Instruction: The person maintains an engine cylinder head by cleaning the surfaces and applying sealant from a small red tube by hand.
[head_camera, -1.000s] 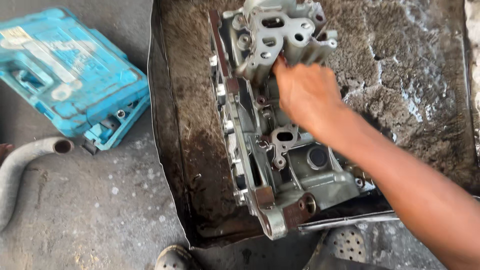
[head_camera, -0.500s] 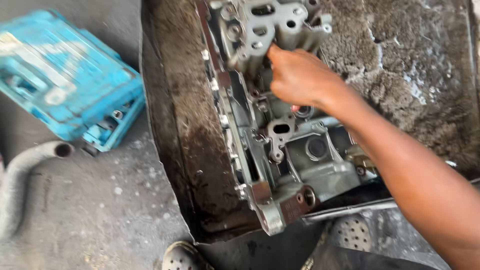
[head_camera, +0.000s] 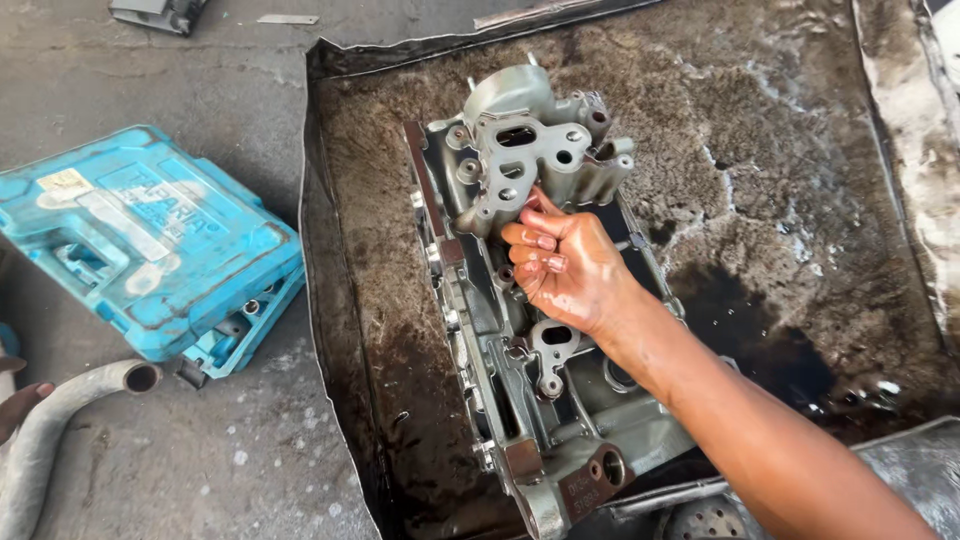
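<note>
Mid-wash: right hand (head_camera: 565, 262) curled tight on grey engine casting (head_camera: 520, 330) lying in oily metal tray (head_camera: 345, 300), casting wet, grime remaining; left hand unseen.

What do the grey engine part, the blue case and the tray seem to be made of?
The engine part looks like cast metal, perhaps aluminium: dull grey, with moulded bosses and bolt holes. The right hand grips it. The blue case looks like moulded plastic, scuffed and dirty. The tray seems to be thin sheet metal, with bent edges, coated in dark oil.
</note>
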